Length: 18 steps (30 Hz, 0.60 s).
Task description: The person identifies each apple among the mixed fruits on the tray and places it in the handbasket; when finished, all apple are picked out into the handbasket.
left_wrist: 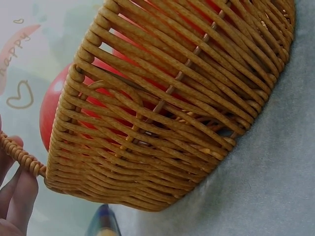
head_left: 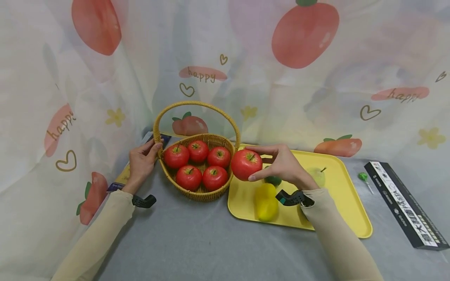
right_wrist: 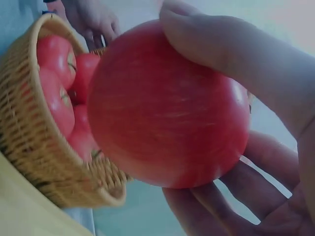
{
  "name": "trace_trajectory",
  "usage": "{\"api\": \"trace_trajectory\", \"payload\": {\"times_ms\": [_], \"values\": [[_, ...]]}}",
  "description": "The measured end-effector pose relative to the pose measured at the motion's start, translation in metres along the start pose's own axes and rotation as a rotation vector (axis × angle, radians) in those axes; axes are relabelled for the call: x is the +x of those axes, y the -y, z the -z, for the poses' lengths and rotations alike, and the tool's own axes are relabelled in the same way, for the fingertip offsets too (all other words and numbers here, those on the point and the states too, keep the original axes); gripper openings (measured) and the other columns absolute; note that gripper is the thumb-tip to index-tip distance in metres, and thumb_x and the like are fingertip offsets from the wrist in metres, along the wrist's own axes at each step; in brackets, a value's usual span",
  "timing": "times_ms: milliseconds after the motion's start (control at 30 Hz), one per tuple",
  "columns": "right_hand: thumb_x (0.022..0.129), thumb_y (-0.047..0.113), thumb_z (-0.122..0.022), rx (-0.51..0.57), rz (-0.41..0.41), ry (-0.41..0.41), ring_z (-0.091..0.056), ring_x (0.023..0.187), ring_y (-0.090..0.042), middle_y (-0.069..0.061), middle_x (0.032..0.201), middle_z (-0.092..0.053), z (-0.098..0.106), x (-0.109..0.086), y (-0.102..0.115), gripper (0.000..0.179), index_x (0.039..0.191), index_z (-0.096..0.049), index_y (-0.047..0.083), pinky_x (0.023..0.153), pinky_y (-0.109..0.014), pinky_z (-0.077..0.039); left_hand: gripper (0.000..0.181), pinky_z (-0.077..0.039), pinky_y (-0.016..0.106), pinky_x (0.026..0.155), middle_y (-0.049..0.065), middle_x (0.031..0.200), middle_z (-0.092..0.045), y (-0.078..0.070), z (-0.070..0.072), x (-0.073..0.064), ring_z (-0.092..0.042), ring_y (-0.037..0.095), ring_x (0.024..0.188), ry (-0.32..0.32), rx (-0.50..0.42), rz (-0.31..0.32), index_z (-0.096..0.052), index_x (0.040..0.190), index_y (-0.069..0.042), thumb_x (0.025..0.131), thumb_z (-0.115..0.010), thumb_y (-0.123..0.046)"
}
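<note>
A red apple (head_left: 247, 164) is held by my right hand (head_left: 283, 166), thumb on the near side and fingers on the far side, beside the basket's right rim. It fills the middle of the right wrist view. The wicker basket (head_left: 202, 197) stands on the table, its tall handle (head_left: 197, 103) upright, with several red apples (head_left: 189, 177) inside. My left hand (head_left: 142, 160) grips the handle's base at the left rim. In the left wrist view the fingertips (left_wrist: 24, 196) curl round the handle, while the weave hides most of the apples.
Right of the basket lies a yellow tray (head_left: 351, 210) with a yellow fruit (head_left: 266, 203), a dark green item (head_left: 273, 180) and a pale green pear (head_left: 317, 176). Farther right are a green lollipop (head_left: 363, 176) and a long black box (head_left: 404, 203). A printed curtain (head_left: 267, 97) hangs behind.
</note>
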State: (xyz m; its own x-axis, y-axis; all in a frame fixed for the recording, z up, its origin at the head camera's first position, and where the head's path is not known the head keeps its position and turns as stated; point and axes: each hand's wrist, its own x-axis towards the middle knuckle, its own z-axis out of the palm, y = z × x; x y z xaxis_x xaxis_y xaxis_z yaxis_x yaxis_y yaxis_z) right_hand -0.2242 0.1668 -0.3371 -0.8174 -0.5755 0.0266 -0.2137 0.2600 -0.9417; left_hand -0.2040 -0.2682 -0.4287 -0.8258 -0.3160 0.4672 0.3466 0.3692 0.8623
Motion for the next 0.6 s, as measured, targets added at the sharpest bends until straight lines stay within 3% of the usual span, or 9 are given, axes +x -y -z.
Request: {"api": "trace_trajectory", "payload": {"times_ms": [233, 500, 600], "values": [[0.070, 0.015, -0.102, 0.021, 0.023, 0.003, -0.072, 0.124, -0.032, -0.003, 0.149, -0.065, -0.024, 0.009, 0.010, 0.082, 0.145, -0.069, 0.017, 0.093, -0.041, -0.064, 0.034, -0.056, 0.009, 0.079, 0.020, 0.121, -0.076, 0.001, -0.001, -0.001, -0.070, -0.012, 0.098, 0.003, -0.012, 0.002, -0.073, 0.136, -0.010, 0.104, -0.071, -0.023], [0.072, 0.018, -0.101, -0.032, 0.105, -0.002, -0.066, 0.127, -0.023, 0.000, 0.143, -0.069, -0.058, 0.029, 0.017, 0.075, 0.141, -0.072, 0.021, 0.107, -0.042, -0.057, 0.032, -0.054, 0.007, 0.080, 0.019, 0.122, -0.077, 0.002, 0.000, -0.001, -0.068, -0.014, 0.100, -0.009, 0.011, 0.004, -0.075, 0.135, -0.013, 0.104, -0.071, -0.023], [0.074, 0.017, -0.100, -0.064, 0.131, -0.014, -0.065, 0.127, -0.022, 0.000, 0.141, -0.069, -0.071, 0.037, 0.019, 0.075, 0.143, -0.070, 0.021, 0.107, -0.043, -0.057, 0.032, -0.054, 0.008, 0.081, 0.020, 0.122, -0.077, 0.003, 0.000, -0.001, -0.069, -0.014, 0.100, -0.007, -0.001, -0.002, -0.075, 0.134, -0.012, 0.104, -0.071, -0.023]]}}
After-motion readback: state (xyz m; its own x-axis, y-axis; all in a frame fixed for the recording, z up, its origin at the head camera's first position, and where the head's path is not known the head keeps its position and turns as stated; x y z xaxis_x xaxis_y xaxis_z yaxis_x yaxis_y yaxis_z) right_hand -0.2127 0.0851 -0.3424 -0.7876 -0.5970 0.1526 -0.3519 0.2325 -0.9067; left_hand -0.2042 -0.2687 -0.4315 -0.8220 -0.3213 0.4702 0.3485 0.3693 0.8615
